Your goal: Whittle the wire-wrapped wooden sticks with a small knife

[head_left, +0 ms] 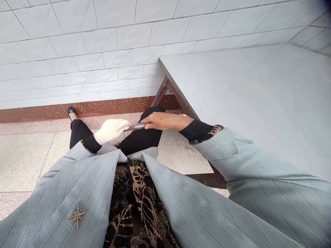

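Note:
A short brown stick [131,127] with a silvery, wire-like winding [139,126] spans the gap between my hands, above my lap. My left hand [111,130], in a white glove, is closed around the stick's left end. From the right, my bare right hand [163,121] is closed on it beside the winding, thumb and fingers pressed together. Both ends of the stick are hidden inside my hands, so I cannot tell what kind of tool or part it is.
On the right, a pale tabletop [245,89] on a brown frame [178,94] stands beside my right arm. A white tiled wall [100,62] with a reddish-brown skirting [43,113] rises in front. Speckled floor tiles [23,155] lie below.

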